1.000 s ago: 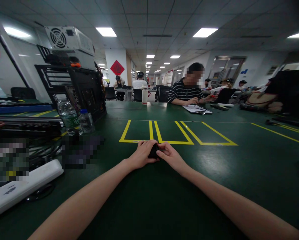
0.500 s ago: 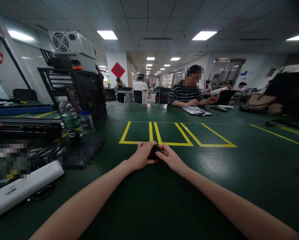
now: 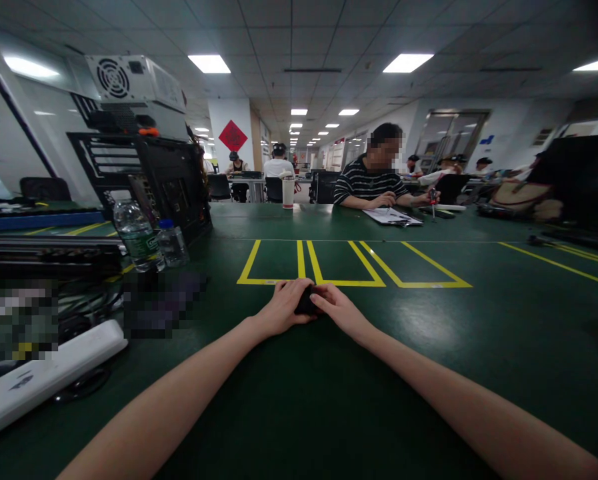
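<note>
A small black object (image 3: 306, 301) sits between my two hands, low over the green table (image 3: 299, 393); its kind cannot be made out. My left hand (image 3: 285, 307) is wrapped round its left side, fingers over the top and thumb at the near side. At its right side my right hand (image 3: 339, 309) is closed, thumb and fingers pinching at the object's edge. The fingers hide most of it. Just beyond the hands lie yellow tape outlines (image 3: 346, 283) on the tabletop.
To the left stand a black computer case (image 3: 171, 183) with power supplies (image 3: 139, 80) on it, a water bottle (image 3: 136, 233), a blue-capped bottle (image 3: 171, 243) and a white power strip (image 3: 53, 377). Across the table a person (image 3: 373, 175) sits by a clipboard (image 3: 393, 217). A paper cup (image 3: 288, 192) stands far back.
My hands stay round the black object, with only slight shifts of the right fingers. The view tilts a little. Across the table, the person's hand has raised a red-handled tool upright.
</note>
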